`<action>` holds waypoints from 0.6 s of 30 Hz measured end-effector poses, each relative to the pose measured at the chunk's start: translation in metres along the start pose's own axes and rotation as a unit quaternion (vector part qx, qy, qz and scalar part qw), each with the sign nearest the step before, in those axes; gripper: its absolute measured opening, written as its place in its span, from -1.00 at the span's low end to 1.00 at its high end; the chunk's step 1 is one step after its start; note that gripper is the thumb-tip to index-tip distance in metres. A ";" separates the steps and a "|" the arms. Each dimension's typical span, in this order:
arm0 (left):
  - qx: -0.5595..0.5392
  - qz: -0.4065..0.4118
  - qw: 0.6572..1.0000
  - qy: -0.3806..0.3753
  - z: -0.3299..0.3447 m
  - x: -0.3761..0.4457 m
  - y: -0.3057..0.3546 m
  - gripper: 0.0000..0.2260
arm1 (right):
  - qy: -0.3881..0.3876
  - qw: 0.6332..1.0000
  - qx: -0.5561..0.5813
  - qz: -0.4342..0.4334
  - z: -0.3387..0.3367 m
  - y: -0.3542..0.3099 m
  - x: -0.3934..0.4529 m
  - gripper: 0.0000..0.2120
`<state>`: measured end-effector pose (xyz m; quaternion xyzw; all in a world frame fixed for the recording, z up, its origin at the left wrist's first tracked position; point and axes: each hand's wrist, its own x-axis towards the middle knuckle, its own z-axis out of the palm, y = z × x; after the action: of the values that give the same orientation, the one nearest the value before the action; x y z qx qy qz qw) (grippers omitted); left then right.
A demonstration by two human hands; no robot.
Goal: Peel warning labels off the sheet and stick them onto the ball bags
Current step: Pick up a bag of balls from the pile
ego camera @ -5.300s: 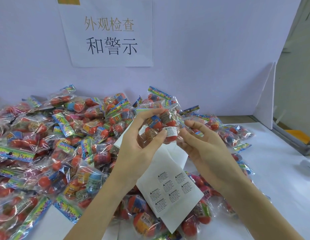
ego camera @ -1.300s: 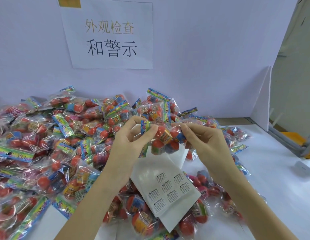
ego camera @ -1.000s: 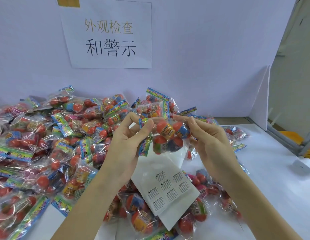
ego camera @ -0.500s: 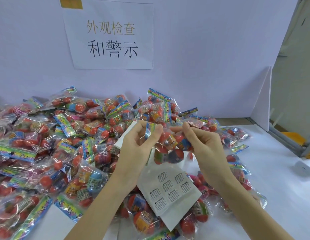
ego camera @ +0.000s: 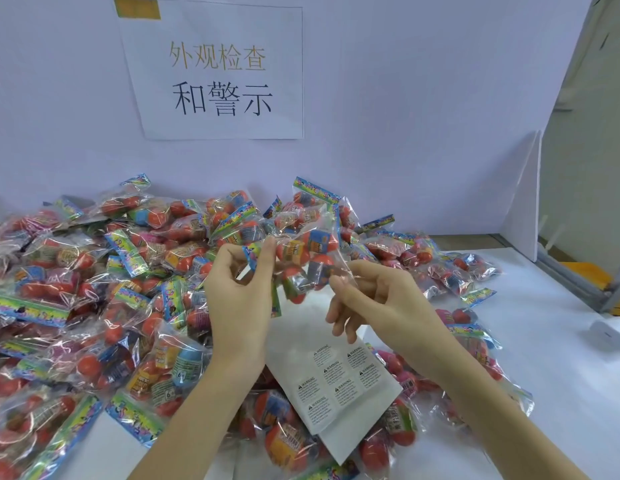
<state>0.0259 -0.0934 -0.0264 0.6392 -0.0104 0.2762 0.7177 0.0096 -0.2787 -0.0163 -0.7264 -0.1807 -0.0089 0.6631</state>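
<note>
A clear bag (ego camera: pixel 307 258) of red balls with coloured wrappers is held up in the air above the label sheet (ego camera: pixel 336 382). The left hand (ego camera: pixel 241 299) pinches its printed top strip between thumb and forefinger. The right hand (ego camera: pixel 378 303) pinches the bag's loose clear edge with thumb and forefinger, the other fingers hanging loosely curled.

Half a second ago both hands were close together on the bag; now the right hand sits lower and further right, and the bag hangs stretched between them.

The label sheet, white with small black-printed warning labels in rows, lies below the hands on top of other bags. A large heap of bags (ego camera: pixel 94 289) spreads left of the sheet and behind it. A paper sign (ego camera: pixel 218 71) with Chinese characters hangs on the wall (ego camera: pixel 423 98) above the heap. A small white box (ego camera: pixel 610 332) rests on the table (ego camera: pixel 561 375) far right of the sheet.
</note>
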 end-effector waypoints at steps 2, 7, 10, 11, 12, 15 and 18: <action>-0.001 -0.013 0.998 -0.060 0.003 -0.004 0.002 -0.79 | 0.033 0.999 0.001 -0.013 0.001 0.001 0.000 -0.90; -0.029 -0.077 0.966 -0.244 0.010 -0.008 0.006 -0.60 | 0.106 0.992 0.067 -0.012 -0.007 0.000 0.002 -0.83; -0.044 -0.037 0.952 -0.302 0.009 -0.009 0.008 -0.80 | 0.096 0.988 0.117 0.022 -0.013 -0.005 0.002 -0.78; -0.047 -0.027 0.952 -0.302 0.007 -0.007 0.008 -0.88 | 0.084 0.987 0.134 0.034 -0.014 -0.007 0.002 -0.79; -0.051 -0.027 0.952 -0.301 0.006 -0.006 0.007 -0.90 | 0.075 0.985 0.151 0.047 -0.016 -0.008 0.003 -0.79; -0.086 -0.028 0.950 -0.298 0.004 -0.002 0.010 -0.80 | 0.059 0.977 0.193 0.070 -0.021 -0.010 0.004 -0.82; -0.116 -0.030 0.948 -0.294 0.000 0.001 0.009 -0.75 | 0.036 0.975 0.204 0.075 -0.025 -0.010 0.003 -0.81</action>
<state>0.0231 -0.0929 -0.0179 0.6043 -0.2340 0.0508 0.7600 0.0155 -0.3015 -0.0024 -0.5864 -0.0999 0.0518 0.8022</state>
